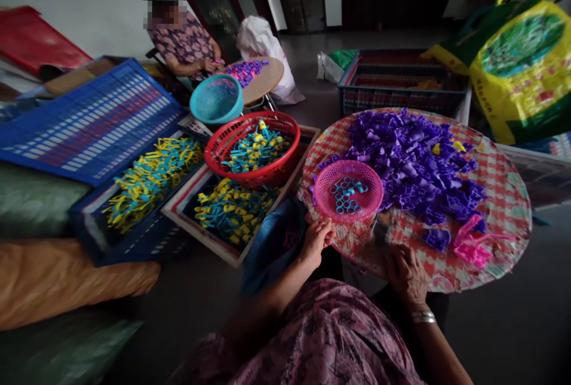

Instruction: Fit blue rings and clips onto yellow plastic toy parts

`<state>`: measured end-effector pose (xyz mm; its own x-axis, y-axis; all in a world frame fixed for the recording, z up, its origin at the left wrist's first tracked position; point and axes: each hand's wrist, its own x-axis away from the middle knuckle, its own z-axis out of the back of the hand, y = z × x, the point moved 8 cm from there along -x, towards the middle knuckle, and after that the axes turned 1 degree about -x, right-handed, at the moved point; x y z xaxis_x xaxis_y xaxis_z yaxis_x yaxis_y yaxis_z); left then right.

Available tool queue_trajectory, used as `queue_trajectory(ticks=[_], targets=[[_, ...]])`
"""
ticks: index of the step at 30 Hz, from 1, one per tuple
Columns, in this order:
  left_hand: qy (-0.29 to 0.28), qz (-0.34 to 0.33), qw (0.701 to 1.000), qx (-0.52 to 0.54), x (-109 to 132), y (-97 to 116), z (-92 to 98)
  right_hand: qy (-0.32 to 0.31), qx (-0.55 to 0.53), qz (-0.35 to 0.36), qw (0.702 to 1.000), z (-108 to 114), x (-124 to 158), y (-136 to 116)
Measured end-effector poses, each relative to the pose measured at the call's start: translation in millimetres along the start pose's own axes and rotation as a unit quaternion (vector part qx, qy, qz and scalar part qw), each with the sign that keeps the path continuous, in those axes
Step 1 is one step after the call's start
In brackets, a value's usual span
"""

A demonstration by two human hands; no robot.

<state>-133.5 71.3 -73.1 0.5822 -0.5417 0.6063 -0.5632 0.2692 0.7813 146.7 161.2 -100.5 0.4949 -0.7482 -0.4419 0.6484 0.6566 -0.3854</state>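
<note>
My left hand (316, 240) grips the near left rim of a round tray (504, 206) covered in red checked cloth, fingers curled over its edge. My right hand (404, 275) rests on the tray's near edge, fingers bent down on the cloth; whether it holds anything is hidden. A heap of purple plastic parts (414, 165) covers the tray's middle. A small pink basket (348, 191) with several blue rings sits just beyond my left hand. Pink plastic pieces (473, 248) lie at the tray's near right.
A red basket (252, 147) of blue and yellow parts stands over a framed tray (232, 209) of the same. A blue crate (143, 194) holds more. Another person sits at the back by a small table (261, 78). A dark crate (401, 81) and yellow sack (521, 69) stand behind.
</note>
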Motion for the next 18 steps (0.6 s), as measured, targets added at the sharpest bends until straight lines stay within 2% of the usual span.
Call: queue_trajectory(ticks=[4,7,9,12,15,18], targets=[[0.001,-0.039,0.999,-0.032,-3,0,2.0,-0.026,-0.005,-0.034,0.999,-1,-1,2],[0.030,-0.074,0.995,-0.063,-19,16,22.9,-0.043,-0.006,-0.047,0.998,-4,-2,3],[0.067,-0.094,0.989,-0.093,-36,32,47.8,-0.049,-0.003,-0.055,0.997,-5,-2,5],[0.135,-0.105,0.970,-0.171,-61,50,96.3,-0.039,0.005,-0.047,0.998,-3,-2,3],[0.147,-0.059,0.945,-0.287,-78,42,139.0,-0.025,0.011,-0.027,0.999,2,-3,0],[0.130,-0.028,0.907,-0.400,-87,21,166.1,-0.017,0.019,-0.017,1.000,5,-4,0]])
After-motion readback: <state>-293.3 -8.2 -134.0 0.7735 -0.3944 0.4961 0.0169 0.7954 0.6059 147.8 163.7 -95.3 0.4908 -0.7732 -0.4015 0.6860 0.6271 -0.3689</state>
